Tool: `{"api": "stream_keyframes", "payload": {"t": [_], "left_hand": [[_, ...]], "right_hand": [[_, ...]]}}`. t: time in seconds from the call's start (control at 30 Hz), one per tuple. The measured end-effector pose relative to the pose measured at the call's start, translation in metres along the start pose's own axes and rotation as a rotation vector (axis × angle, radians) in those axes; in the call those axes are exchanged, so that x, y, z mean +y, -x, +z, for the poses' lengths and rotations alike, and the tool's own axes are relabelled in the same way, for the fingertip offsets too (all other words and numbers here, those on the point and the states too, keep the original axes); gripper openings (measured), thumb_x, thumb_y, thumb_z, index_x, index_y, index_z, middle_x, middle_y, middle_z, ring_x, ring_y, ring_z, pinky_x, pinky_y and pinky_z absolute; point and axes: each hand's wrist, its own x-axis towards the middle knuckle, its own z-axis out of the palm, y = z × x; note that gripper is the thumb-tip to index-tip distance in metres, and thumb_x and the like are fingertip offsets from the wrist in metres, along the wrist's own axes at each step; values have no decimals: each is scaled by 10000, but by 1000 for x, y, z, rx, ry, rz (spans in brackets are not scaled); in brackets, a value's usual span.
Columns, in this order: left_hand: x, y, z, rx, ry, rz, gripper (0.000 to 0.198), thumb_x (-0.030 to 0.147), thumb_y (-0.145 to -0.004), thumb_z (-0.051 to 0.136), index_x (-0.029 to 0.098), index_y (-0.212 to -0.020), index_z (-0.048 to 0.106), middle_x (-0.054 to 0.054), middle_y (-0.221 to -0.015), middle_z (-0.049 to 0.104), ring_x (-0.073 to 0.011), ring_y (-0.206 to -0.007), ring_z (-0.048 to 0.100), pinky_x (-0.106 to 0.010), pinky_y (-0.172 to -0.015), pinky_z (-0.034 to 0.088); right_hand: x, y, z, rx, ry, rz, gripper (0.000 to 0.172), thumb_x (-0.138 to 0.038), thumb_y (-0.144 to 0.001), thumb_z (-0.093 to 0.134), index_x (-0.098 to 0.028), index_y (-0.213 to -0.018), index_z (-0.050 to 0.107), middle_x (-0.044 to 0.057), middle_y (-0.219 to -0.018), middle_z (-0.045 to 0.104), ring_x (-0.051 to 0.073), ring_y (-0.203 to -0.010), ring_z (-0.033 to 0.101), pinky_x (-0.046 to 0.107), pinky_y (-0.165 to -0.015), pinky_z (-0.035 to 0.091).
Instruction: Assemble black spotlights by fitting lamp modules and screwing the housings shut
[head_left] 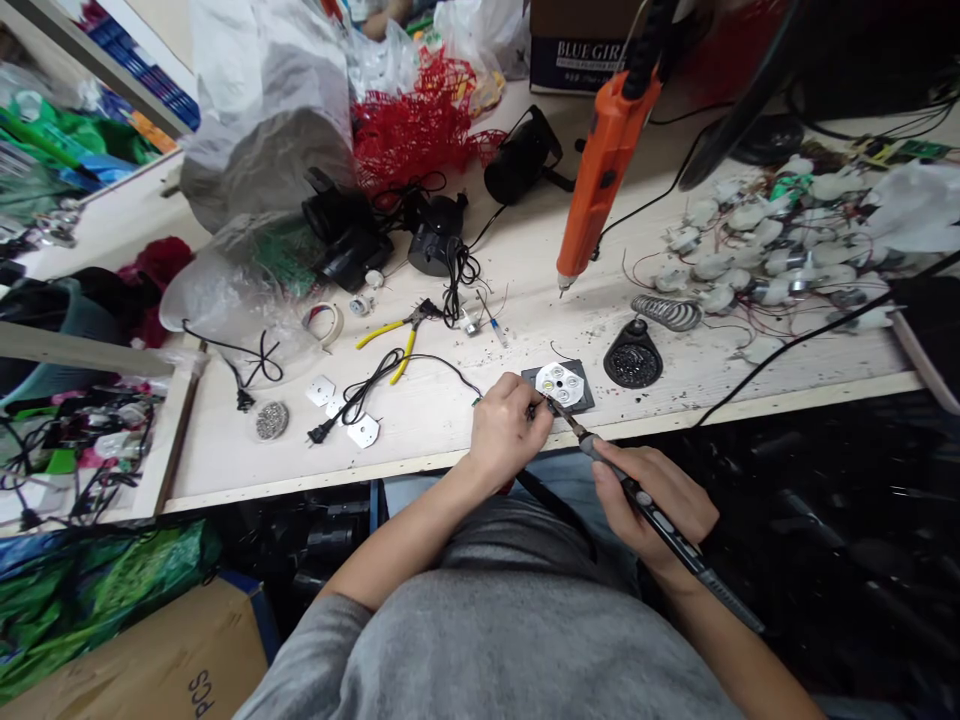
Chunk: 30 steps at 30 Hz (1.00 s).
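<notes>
My right hand is closed around the handle of a soldering iron. Its tip reaches the near edge of a white LED board with several round lenses, which rests on a dark square pad. My left hand pinches at the board's left corner. A thin cable leads to these fingers, so they seem closed on its wire end, though the fingertips partly hide it. To the right of the pad stands a black soldering iron stand with a coiled spring holder.
An orange electric screwdriver hangs above the bench. Yellow-handled cutters, a plug cord, white plates and a steel wool ball lie left. Small motors with wires are heaped right. Black lamp housings stand behind.
</notes>
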Motion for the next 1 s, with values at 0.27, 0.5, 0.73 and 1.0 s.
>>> {"api": "stream_keyframes", "payload": {"t": [0.27,0.5,0.73,1.0], "left_hand": [[-3,1,1,-3,7,26,127,168,-859,608,197,-736,623,-27,-823,600,-131,-721,593,-233,-653,476],[-5,1,3,47,-9,84,104,150,-841,606,193,-747,619,-18,-825,613,-124,-697,594,-224,-619,477],[-6,3,1,93,-23,148,88,155,-872,642,184,-794,669,-24,-851,651,-130,-732,643,-225,-636,525],[-12,16,-21,19,52,238,152,211,-986,607,193,-1050,744,-20,-854,690,-119,-784,682,-220,-720,571]], "right_hand": [[2,0,3,-3,-13,-53,274,-3,-828,688,-130,-1071,687,56,-774,723,139,-620,660,259,-585,574],[0,2,-2,-12,-25,-52,306,5,-827,688,-136,-1099,690,59,-807,726,136,-646,659,263,-593,577],[-5,4,-15,-21,-14,-26,287,9,-835,677,-137,-1082,690,61,-820,734,143,-655,668,270,-585,578],[-9,3,-20,-1,12,4,283,1,-833,679,-153,-1071,685,52,-824,740,147,-651,678,273,-583,584]]}}
